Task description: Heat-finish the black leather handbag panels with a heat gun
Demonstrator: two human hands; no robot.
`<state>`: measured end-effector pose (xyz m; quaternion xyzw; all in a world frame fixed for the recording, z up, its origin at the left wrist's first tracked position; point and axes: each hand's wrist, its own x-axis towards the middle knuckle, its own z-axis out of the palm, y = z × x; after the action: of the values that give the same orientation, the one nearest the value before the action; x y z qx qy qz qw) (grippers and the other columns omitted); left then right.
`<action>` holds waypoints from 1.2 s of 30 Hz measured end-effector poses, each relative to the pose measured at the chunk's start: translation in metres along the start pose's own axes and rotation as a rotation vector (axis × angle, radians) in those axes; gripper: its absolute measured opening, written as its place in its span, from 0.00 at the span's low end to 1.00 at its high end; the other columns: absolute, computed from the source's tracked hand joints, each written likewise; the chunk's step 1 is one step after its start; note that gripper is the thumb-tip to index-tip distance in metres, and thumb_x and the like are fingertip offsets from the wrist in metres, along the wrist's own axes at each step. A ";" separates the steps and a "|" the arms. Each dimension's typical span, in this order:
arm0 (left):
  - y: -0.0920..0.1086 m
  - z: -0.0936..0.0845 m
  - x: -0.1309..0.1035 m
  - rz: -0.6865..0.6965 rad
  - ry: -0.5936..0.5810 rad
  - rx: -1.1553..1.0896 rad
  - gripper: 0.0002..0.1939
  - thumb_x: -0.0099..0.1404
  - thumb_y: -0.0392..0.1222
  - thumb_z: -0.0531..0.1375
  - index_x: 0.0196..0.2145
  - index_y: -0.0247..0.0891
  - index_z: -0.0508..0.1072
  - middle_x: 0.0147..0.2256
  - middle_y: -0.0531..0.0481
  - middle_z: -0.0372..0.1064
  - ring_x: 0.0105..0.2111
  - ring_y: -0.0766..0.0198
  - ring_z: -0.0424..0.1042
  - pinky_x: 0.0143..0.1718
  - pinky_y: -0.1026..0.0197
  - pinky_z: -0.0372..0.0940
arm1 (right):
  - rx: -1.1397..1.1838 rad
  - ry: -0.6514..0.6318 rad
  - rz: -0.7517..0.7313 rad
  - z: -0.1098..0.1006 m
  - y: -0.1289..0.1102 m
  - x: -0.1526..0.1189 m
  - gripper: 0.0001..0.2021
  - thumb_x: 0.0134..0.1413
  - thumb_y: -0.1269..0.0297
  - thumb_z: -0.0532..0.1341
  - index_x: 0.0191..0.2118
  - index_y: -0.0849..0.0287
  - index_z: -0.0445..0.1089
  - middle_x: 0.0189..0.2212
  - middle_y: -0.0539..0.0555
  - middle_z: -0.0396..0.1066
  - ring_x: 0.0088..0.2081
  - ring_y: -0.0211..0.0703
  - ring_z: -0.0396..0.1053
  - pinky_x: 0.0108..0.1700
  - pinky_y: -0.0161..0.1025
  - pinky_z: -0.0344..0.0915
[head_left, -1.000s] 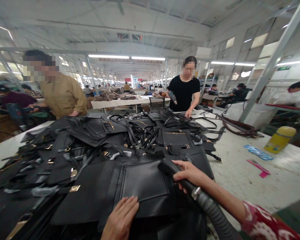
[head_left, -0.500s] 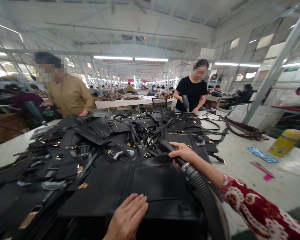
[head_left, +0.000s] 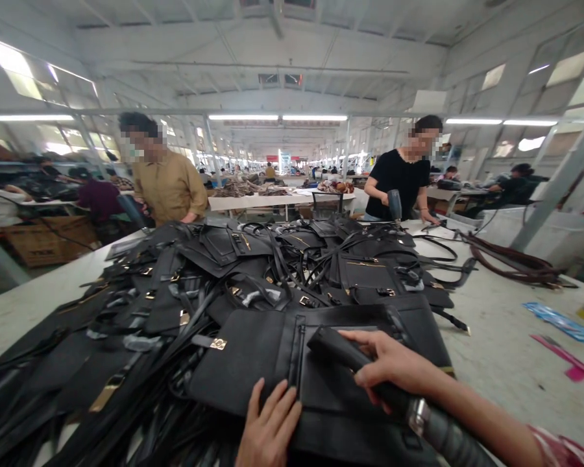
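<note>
Across the white work table (head_left: pixel 506 363), heaped with black bags, the nearest black bag (head_left: pixel 272 350) is pinned flat by the spread left hand (head_left: pixel 268 433) while the right hand (head_left: pixel 394 370), closed round the hose nozzle (head_left: pixel 338 347), is best kept low beside its zip.

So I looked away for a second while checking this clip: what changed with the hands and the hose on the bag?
The right hand swept the black hose nozzle from the bag's far edge back onto its front panel, grip unchanged. The left hand stayed flat on the black bag, now by its zip. The pile of bags and the two people opposite stayed put.
</note>
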<state>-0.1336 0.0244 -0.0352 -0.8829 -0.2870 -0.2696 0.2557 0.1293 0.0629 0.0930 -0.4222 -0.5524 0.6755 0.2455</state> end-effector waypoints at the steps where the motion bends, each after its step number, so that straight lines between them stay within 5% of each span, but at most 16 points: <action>1: -0.002 -0.001 -0.008 -0.061 0.018 0.001 0.18 0.62 0.32 0.44 0.43 0.38 0.69 0.43 0.47 0.70 0.50 0.56 0.62 0.57 0.40 0.32 | 0.006 -0.014 0.012 0.001 0.000 0.012 0.38 0.34 0.75 0.60 0.56 0.56 0.52 0.29 0.50 0.69 0.16 0.36 0.67 0.12 0.30 0.63; 4: -0.003 0.005 -0.026 -0.157 0.102 -0.091 0.15 0.63 0.32 0.46 0.39 0.38 0.70 0.39 0.48 0.73 0.49 0.56 0.63 0.57 0.39 0.37 | 0.016 -0.027 0.058 0.001 0.003 0.051 0.39 0.33 0.75 0.61 0.56 0.60 0.50 0.26 0.51 0.70 0.15 0.39 0.68 0.12 0.30 0.62; 9: -0.001 0.021 -0.031 -0.039 0.169 -0.154 0.13 0.63 0.34 0.47 0.39 0.36 0.70 0.37 0.47 0.74 0.46 0.60 0.67 0.57 0.47 0.45 | 0.005 -0.020 0.040 -0.002 0.007 0.108 0.39 0.37 0.74 0.59 0.58 0.61 0.44 0.19 0.47 0.69 0.14 0.38 0.67 0.14 0.30 0.63; 14: 0.004 0.022 -0.029 -0.095 0.203 -0.211 0.12 0.62 0.34 0.48 0.39 0.36 0.70 0.35 0.45 0.74 0.44 0.61 0.68 0.54 0.49 0.54 | -0.015 -0.090 0.045 0.004 -0.007 0.141 0.35 0.37 0.74 0.60 0.55 0.65 0.51 0.18 0.50 0.70 0.15 0.41 0.68 0.14 0.33 0.64; 21: 0.006 0.015 -0.029 -0.095 0.154 -0.200 0.12 0.62 0.34 0.49 0.39 0.35 0.69 0.37 0.46 0.74 0.45 0.61 0.67 0.55 0.50 0.51 | 0.000 0.007 -0.126 0.006 -0.033 0.128 0.33 0.39 0.74 0.59 0.55 0.56 0.52 0.19 0.45 0.69 0.15 0.35 0.67 0.16 0.30 0.65; 26: 0.008 0.021 -0.034 -0.092 0.157 -0.153 0.12 0.62 0.35 0.48 0.37 0.36 0.70 0.36 0.46 0.74 0.44 0.61 0.68 0.54 0.49 0.53 | -0.024 -0.055 -0.045 0.004 -0.019 0.107 0.37 0.36 0.74 0.60 0.57 0.61 0.49 0.19 0.49 0.70 0.16 0.40 0.68 0.14 0.31 0.64; 31: 0.009 0.017 -0.037 -0.119 0.120 -0.210 0.12 0.62 0.35 0.49 0.38 0.36 0.70 0.36 0.46 0.73 0.46 0.62 0.67 0.54 0.51 0.54 | -0.040 -0.087 0.011 0.028 -0.007 0.138 0.39 0.34 0.77 0.60 0.57 0.66 0.49 0.15 0.48 0.69 0.13 0.41 0.67 0.13 0.32 0.63; 36: 0.010 0.014 -0.038 -0.112 0.104 -0.211 0.12 0.62 0.35 0.49 0.39 0.36 0.70 0.37 0.45 0.73 0.45 0.61 0.68 0.52 0.50 0.58 | -0.034 0.001 -0.110 0.032 -0.023 0.150 0.36 0.37 0.75 0.61 0.57 0.58 0.51 0.14 0.43 0.67 0.14 0.36 0.65 0.15 0.30 0.63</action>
<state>-0.1491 0.0120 -0.0724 -0.8724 -0.2925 -0.3574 0.1604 0.0206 0.1719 0.0714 -0.3956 -0.5862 0.6513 0.2752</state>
